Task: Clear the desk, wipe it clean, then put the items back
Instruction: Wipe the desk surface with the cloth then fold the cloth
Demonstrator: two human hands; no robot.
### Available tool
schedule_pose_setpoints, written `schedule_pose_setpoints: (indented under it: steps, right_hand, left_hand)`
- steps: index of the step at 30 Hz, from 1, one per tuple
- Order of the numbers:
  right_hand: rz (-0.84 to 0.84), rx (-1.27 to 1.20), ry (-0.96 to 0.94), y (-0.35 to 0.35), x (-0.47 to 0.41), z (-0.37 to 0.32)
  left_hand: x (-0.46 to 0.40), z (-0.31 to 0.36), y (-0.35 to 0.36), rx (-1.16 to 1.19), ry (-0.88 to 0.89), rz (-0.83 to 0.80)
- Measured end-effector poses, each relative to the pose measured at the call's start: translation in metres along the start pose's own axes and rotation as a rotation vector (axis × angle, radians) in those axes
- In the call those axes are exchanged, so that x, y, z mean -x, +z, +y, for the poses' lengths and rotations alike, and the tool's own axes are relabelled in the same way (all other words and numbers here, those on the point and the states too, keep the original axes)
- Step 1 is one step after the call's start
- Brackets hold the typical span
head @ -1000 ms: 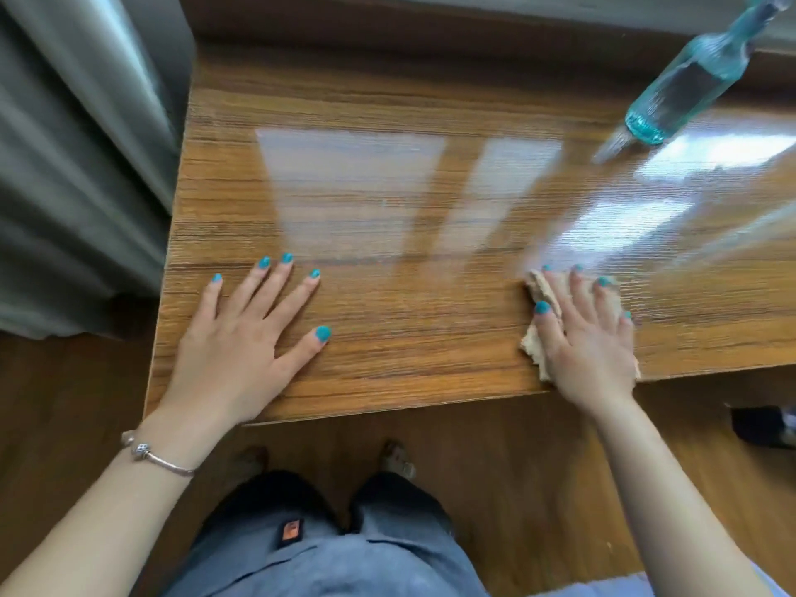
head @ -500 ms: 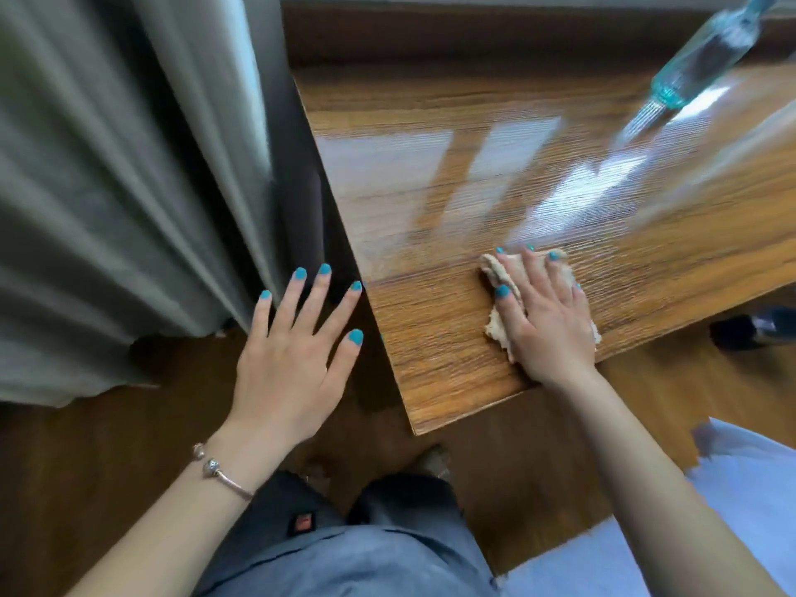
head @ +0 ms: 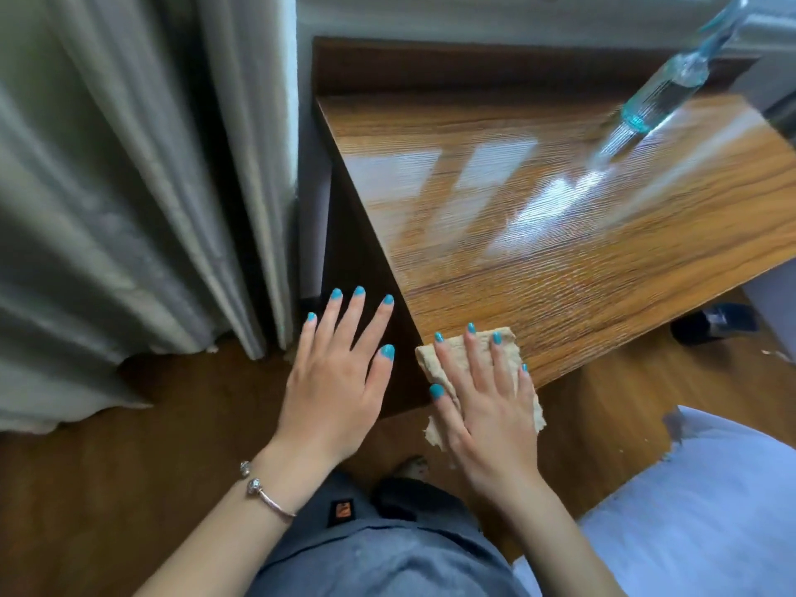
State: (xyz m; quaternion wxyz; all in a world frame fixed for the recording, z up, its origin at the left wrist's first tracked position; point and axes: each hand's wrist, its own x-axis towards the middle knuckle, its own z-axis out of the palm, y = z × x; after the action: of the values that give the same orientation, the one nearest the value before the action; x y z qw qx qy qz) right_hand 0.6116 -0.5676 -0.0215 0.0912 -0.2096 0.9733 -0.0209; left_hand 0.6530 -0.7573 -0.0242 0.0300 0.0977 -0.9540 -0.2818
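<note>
Right hand flat, fingers spread, pressing beige cloth onto near left corner of the wooden tabletop; cloth overhangs the edge. Left hand open, fingers spread, off the tabletop beside its left side, holding nothing. Clear blue bottle stands at far right. Curtain left.

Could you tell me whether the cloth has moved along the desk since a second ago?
Yes. The cloth has slid left under the right hand, from mid front edge to the desk's near left corner.
</note>
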Motion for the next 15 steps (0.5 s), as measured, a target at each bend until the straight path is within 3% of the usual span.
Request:
schedule_pose_setpoints:
  steps: [7, 9, 12, 15]
  right_hand:
    - [-0.062, 0.005, 0.038, -0.018, -0.079, -0.019]
    - [-0.085, -0.105, -0.008, -0.025, -0.088, -0.018]
    - [0.038, -0.568, 0.065, -0.038, -0.087, 0.014]
    - [0.079, -0.529, 0.19, -0.042, -0.097, 0.053]
  left_hand:
    - [-0.016, 0.034, 0.011, 0.067, 0.054, -0.013]
    - [-0.021, 0.041, 0.01, 0.072, 0.013, 0.014]
    - [-0.039, 0.052, 0.01, 0.11, -0.09, 0.076]
    - [-0.059, 0.054, 0.019, 0.047, -0.179, 0.156]
